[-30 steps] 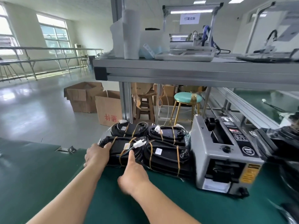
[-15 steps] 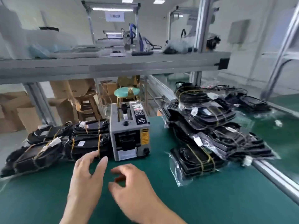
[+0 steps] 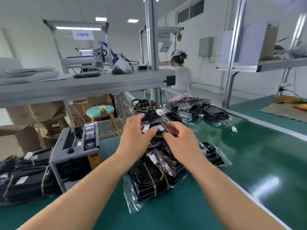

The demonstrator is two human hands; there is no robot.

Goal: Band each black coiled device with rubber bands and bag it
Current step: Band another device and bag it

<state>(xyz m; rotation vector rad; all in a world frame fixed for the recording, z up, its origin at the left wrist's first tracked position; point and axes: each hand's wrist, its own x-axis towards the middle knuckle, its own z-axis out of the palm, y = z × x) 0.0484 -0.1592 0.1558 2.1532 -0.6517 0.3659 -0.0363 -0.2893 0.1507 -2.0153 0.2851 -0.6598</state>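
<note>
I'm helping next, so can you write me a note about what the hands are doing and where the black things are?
Left hand and right hand: both on the top bagged device of the middle pile; grip too blurred to tell.
Gray tape dispenser stands left of the pile; more banded devices lie left of it.
Done: pile devices show bands and clear bags.
Left: check the far group.

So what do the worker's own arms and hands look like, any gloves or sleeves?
They are two bare human arms. The left hand and right hand wear no gloves, and no ring, watch or wristband shows. The left forearm and right forearm are uncovered right to the picture's edge, with no sleeve in view.
</note>
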